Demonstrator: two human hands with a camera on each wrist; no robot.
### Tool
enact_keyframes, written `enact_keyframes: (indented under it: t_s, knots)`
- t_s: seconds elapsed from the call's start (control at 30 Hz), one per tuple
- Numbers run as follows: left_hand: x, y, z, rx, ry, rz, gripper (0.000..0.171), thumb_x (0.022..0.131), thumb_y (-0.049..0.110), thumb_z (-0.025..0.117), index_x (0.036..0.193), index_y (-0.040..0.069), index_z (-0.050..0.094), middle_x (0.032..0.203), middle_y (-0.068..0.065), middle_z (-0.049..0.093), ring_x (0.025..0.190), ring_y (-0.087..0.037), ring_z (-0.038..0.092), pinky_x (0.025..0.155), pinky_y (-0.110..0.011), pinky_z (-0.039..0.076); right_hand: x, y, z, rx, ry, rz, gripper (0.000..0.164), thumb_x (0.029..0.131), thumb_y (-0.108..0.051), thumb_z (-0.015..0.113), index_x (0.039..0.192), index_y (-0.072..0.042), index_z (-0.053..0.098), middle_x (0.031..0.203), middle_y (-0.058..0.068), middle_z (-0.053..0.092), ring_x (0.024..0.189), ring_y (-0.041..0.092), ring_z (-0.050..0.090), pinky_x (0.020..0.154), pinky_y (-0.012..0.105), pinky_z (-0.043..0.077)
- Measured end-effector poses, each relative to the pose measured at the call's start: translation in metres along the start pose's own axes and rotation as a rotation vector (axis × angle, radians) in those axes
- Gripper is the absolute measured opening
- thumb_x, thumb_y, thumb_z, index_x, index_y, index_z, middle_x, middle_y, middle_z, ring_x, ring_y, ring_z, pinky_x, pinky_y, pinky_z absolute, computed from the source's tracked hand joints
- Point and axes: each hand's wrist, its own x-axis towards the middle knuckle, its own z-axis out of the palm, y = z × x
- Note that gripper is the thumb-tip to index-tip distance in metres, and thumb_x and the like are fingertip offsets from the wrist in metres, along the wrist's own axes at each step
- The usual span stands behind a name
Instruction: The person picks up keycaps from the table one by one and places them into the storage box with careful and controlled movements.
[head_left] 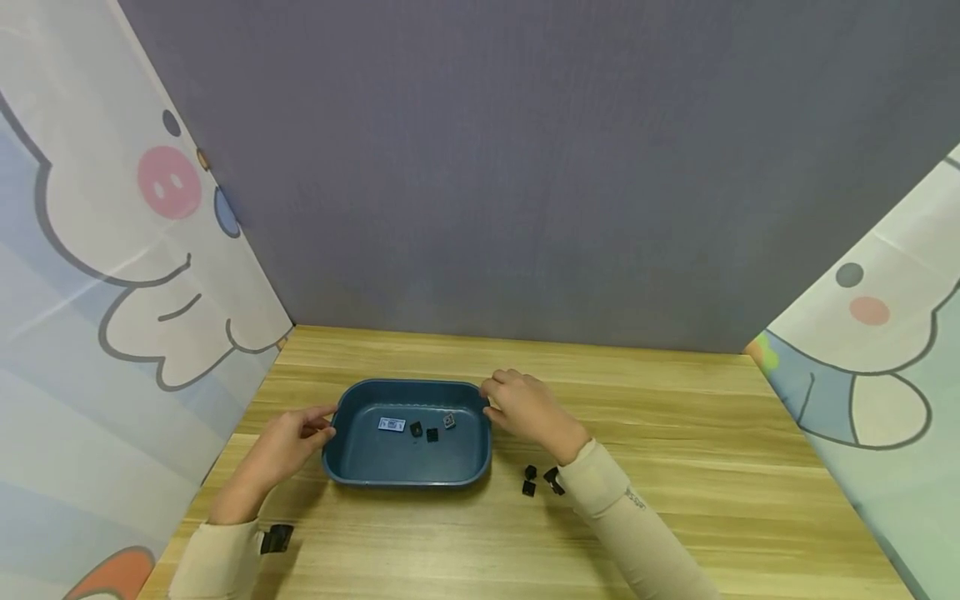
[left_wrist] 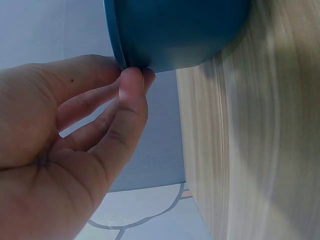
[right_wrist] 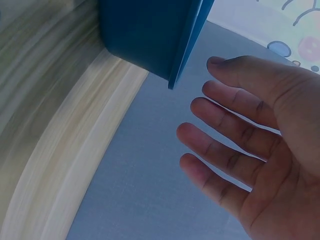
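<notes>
A blue tray (head_left: 405,483) with rounded corners stands on the wooden table. At its left end, my left hand (head_left: 288,442) pinches the rim between thumb and fingers; the left wrist view shows the thumb (left_wrist: 132,90) against the tray's corner. My right hand (head_left: 528,408) is beside the tray's right end. In the right wrist view its fingers are spread and slightly bent, apart from the tray wall (right_wrist: 145,35), and hold nothing. Inside the tray lie a pale blue printed rectangular piece (head_left: 392,424), two small black cube-like pieces (head_left: 416,429) and a grey-topped one (head_left: 449,421).
Small black pieces (head_left: 528,489) lie on the table (head_left: 420,542) right of the tray, near my right forearm. A dark grey panel (head_left: 480,167) rises behind the table. Cartoon-printed sheets (head_left: 67,333) stand at both sides.
</notes>
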Motion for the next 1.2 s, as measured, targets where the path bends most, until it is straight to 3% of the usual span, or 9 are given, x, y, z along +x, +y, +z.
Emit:
enact_keyframes:
  t_s: [0.57,0.93,1.2]
  knots:
    - [0.0,-0.003,0.0,-0.006,-0.008,0.005,0.039,0.094,0.003,0.067,0.131,-0.008,0.061,0.1,-0.015,0.071,0.092,-0.033,0.07,0.072,-0.04,0.058,-0.031,0.011,-0.011,-0.001,0.061,0.03,0.022,0.088,-0.02,0.081,0.104,-0.008,0.072,0.098,0.004,0.066,0.086,0.021,0.063,0.075,0.038,0.055]
    - [0.002,-0.002,0.0,-0.004,-0.016,0.002,0.04,0.095,0.005,0.067,0.132,-0.008,0.06,0.101,-0.015,0.071,0.092,-0.035,0.07,0.073,-0.042,0.058,-0.062,0.027,-0.014,0.007,0.04,0.072,0.024,0.084,-0.013,0.083,0.104,-0.006,0.071,0.098,0.005,0.066,0.088,0.023,0.063,0.079,0.04,0.055]
    - [0.002,-0.002,0.0,0.001,-0.016,0.0,0.039,0.095,0.003,0.067,0.131,-0.008,0.061,0.1,-0.015,0.071,0.091,-0.035,0.07,0.071,-0.041,0.058,-0.086,0.042,-0.01,0.014,0.035,0.121,0.022,0.084,-0.009,0.082,0.103,-0.005,0.071,0.096,0.004,0.065,0.085,0.021,0.062,0.072,0.036,0.055]
